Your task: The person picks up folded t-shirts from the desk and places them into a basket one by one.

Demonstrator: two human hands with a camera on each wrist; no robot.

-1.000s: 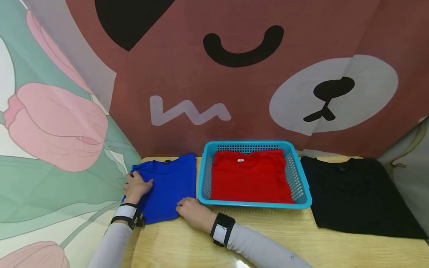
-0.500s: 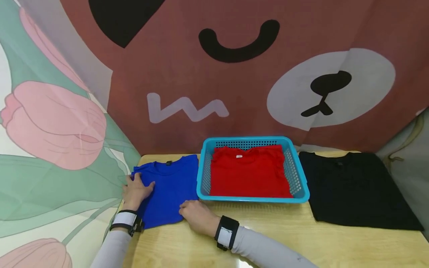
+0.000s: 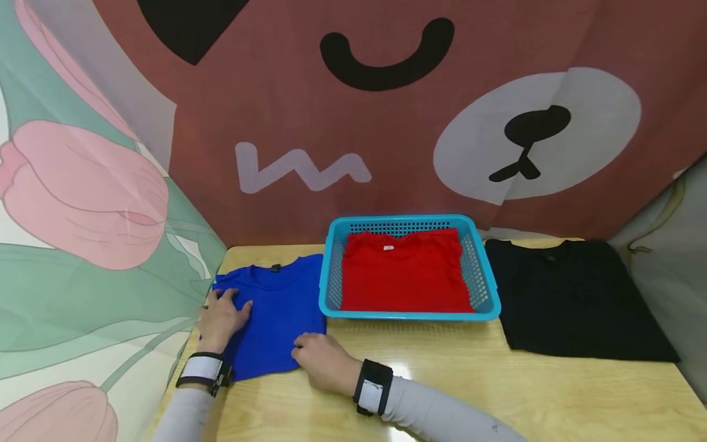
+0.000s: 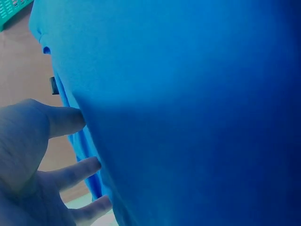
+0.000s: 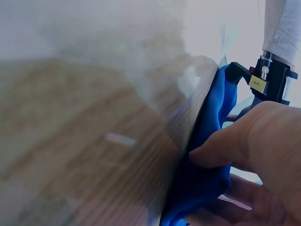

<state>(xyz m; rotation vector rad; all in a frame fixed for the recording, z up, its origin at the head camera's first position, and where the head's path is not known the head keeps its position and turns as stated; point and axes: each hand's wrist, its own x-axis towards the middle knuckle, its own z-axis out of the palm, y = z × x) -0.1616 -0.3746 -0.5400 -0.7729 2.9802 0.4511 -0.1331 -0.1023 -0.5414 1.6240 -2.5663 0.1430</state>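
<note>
A folded blue T-shirt (image 3: 276,307) lies at the left of the table, its collar and dark label toward the back wall. My left hand (image 3: 221,319) rests on its left side with fingers spread and thumb apart; in the left wrist view, the fingertips touch the blue cloth. At the shirt's near right corner, my right hand (image 3: 324,361) has its fingers curled and grips the hem. The right wrist view shows the thumb (image 5: 218,149) against the cloth edge, with the other fingers on the far side.
A light blue plastic basket (image 3: 409,316) holding a folded red T-shirt (image 3: 403,276) stands right beside the blue one. Farther right lies a folded black T-shirt (image 3: 580,301). Printed cloth (image 3: 287,221) hangs behind and to the left of the wooden table (image 3: 442,368).
The blue T-shirt has slid a little toward me with both hands on it, widening the gap to the table's back edge. The head view has tilted down slightly.
</note>
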